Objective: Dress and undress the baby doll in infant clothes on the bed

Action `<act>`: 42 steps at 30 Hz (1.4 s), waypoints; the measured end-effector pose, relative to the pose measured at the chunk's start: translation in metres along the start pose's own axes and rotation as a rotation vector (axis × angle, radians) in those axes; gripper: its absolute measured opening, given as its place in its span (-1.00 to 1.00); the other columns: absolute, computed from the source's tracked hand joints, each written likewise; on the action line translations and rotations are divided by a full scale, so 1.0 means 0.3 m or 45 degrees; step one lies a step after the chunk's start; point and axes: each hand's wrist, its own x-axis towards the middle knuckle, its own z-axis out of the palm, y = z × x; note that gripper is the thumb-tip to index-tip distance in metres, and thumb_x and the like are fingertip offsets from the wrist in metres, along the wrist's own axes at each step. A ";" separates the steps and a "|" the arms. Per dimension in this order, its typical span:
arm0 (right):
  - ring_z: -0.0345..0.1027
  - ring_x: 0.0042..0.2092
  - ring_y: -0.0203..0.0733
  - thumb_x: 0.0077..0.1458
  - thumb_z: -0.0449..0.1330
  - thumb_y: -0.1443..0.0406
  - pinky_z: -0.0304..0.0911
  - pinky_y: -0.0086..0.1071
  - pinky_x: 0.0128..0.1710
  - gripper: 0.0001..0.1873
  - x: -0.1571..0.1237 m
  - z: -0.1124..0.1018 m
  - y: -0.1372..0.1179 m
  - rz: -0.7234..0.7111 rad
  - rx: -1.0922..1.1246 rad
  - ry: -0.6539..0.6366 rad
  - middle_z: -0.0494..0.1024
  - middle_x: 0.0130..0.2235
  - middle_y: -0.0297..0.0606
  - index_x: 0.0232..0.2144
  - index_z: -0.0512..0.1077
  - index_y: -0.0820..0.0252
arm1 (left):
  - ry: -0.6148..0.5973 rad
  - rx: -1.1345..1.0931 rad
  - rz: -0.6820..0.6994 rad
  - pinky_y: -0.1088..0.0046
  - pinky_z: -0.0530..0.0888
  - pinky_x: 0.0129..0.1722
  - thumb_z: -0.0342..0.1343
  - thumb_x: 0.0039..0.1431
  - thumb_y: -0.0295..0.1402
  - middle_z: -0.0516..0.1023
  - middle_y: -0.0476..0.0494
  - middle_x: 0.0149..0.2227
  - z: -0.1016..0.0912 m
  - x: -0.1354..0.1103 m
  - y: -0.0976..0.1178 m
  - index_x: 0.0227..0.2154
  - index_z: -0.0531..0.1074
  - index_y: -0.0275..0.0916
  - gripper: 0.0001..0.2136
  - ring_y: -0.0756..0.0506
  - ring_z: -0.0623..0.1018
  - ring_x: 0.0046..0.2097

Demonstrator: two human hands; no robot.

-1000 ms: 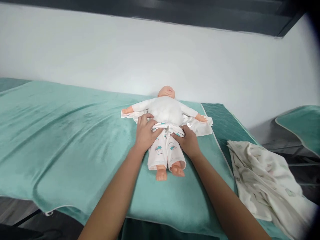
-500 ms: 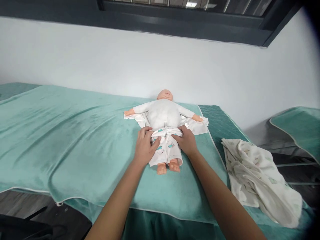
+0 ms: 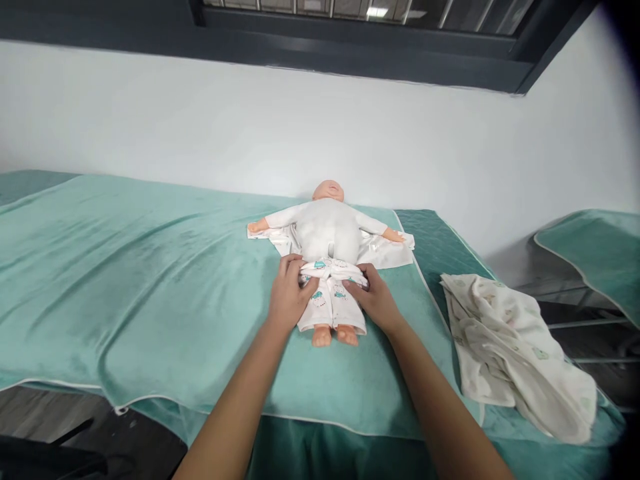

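Note:
A baby doll (image 3: 327, 223) with a white cloth body lies on its back, head toward the wall and arms spread. White baby pants (image 3: 333, 307) with a teal print cover its legs, their top bunched at the hips, and the feet stick out below. My left hand (image 3: 290, 290) grips the pants' waistband at the left side, thumb on the front. At the right side my right hand (image 3: 376, 297) pinches the waistband between thumb and fingers. Under the doll's back and arms a white baby shirt (image 3: 385, 252) is spread open.
A teal sheet (image 3: 165, 293) with white edging covers the bed. To the right lies a crumpled white patterned cloth (image 3: 515, 353). Behind the bed rise a white wall (image 3: 210, 127) and a dark window frame (image 3: 350, 50). Another teal-covered surface (image 3: 595, 247) stands at far right.
My right hand has shifted slightly down and outward with the waistband. The pants' top sits a little lower and looks spread wider. My left hand has hardly moved.

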 end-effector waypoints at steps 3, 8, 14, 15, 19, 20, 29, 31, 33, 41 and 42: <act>0.36 -0.16 -0.15 0.05 0.30 -0.01 0.31 -0.32 -0.18 -0.48 0.000 0.008 -0.003 0.006 0.057 -0.028 0.49 -0.15 -0.29 -0.07 0.26 0.10 | 0.006 -0.046 -0.003 0.39 0.43 -0.15 0.12 0.17 -0.38 0.36 -0.17 0.03 0.004 0.016 0.005 -0.19 0.36 -0.18 -0.85 -0.09 0.49 -0.08; 0.36 -0.09 -0.10 0.07 0.28 -0.03 0.31 -0.24 -0.10 -0.42 0.036 0.024 0.007 -0.043 0.007 0.052 0.47 -0.06 -0.21 -0.01 0.23 0.11 | 0.020 -0.073 0.061 0.39 0.43 -0.10 0.11 0.11 -0.47 0.36 -0.15 -0.03 0.027 0.090 -0.001 -0.22 0.36 -0.19 -0.84 -0.10 0.46 -0.02; 0.35 -0.07 -0.09 0.06 0.27 -0.05 0.29 -0.21 -0.07 -0.36 0.058 0.022 0.017 -0.027 -0.068 0.047 0.45 -0.03 -0.18 0.04 0.21 0.14 | 0.005 -0.068 0.055 0.34 0.42 0.00 0.10 0.14 -0.43 0.34 -0.16 -0.02 0.040 0.117 -0.018 -0.20 0.38 -0.19 -0.84 -0.12 0.45 0.02; 0.35 -0.08 -0.09 0.06 0.27 -0.06 0.28 -0.21 -0.06 -0.37 0.056 0.022 0.018 -0.017 -0.090 0.055 0.46 -0.04 -0.19 0.04 0.22 0.14 | -0.003 -0.056 0.050 0.32 0.41 0.03 0.11 0.14 -0.42 0.34 -0.17 -0.01 0.034 0.103 -0.015 -0.21 0.40 -0.19 -0.86 -0.13 0.44 0.04; 0.35 -0.12 -0.10 0.04 0.28 -0.05 0.27 -0.22 -0.09 -0.42 0.055 0.023 0.023 -0.010 -0.145 0.101 0.47 -0.10 -0.23 -0.02 0.27 0.12 | -0.028 0.054 0.065 0.21 0.33 0.14 0.13 0.16 -0.39 0.35 -0.19 0.01 -0.004 0.010 0.011 -0.31 0.44 -0.20 -0.95 -0.19 0.38 0.11; 0.35 -0.13 -0.10 0.04 0.28 -0.04 0.27 -0.23 -0.10 -0.44 0.056 0.023 0.025 -0.031 -0.153 0.108 0.47 -0.11 -0.24 -0.03 0.28 0.13 | -0.039 0.069 0.072 0.20 0.32 0.14 0.13 0.17 -0.38 0.35 -0.19 0.01 -0.013 -0.013 0.018 -0.32 0.44 -0.20 -0.96 -0.19 0.37 0.11; 0.36 -0.21 -0.08 0.11 0.22 -0.01 0.25 -0.24 -0.19 -0.62 -0.021 0.020 -0.008 -0.077 -0.357 0.112 0.51 -0.28 -0.29 -0.16 0.38 0.11 | -0.055 0.085 0.050 0.21 0.34 0.11 0.10 0.18 -0.38 0.33 -0.20 -0.01 -0.019 -0.064 0.028 -0.30 0.37 -0.20 -0.95 -0.20 0.38 0.08; 0.37 -0.18 -0.08 0.15 0.19 -0.01 0.27 -0.22 -0.17 -0.62 -0.072 0.018 -0.021 -0.072 -0.296 0.041 0.52 -0.25 -0.28 -0.14 0.37 0.10 | -0.044 0.078 0.049 0.21 0.34 0.11 0.10 0.17 -0.41 0.33 -0.20 -0.01 -0.018 -0.061 0.022 -0.29 0.37 -0.20 -0.94 -0.20 0.38 0.08; 0.38 -0.09 -0.05 0.11 0.23 -0.02 0.29 -0.18 -0.09 -0.52 -0.121 0.015 -0.028 -0.083 -0.211 -0.063 0.52 -0.11 -0.24 -0.03 0.33 0.10 | -0.044 0.045 0.042 0.21 0.34 0.13 0.09 0.15 -0.43 0.32 -0.20 0.00 -0.020 -0.061 0.016 -0.26 0.38 -0.20 -0.90 -0.19 0.38 0.09; 0.34 0.03 0.08 -0.15 0.42 0.05 0.26 -0.07 0.02 -0.24 -0.191 -0.002 -0.080 -0.216 -0.339 -0.200 0.47 0.00 -0.14 0.06 0.26 0.13 | -0.260 0.003 0.056 0.22 0.32 0.16 0.10 0.16 -0.36 0.30 -0.21 0.04 -0.100 -0.050 0.030 -0.38 0.44 -0.22 -0.94 -0.19 0.37 0.13; 0.36 0.00 0.06 -0.10 0.39 0.05 0.28 -0.10 -0.02 -0.30 -0.190 -0.003 -0.098 -0.205 -0.337 -0.196 0.48 -0.03 -0.15 0.04 0.28 0.13 | -0.281 0.005 0.088 0.23 0.34 0.13 0.11 0.15 -0.36 0.32 -0.21 0.02 -0.116 -0.049 0.038 -0.41 0.43 -0.23 -0.93 -0.19 0.39 0.10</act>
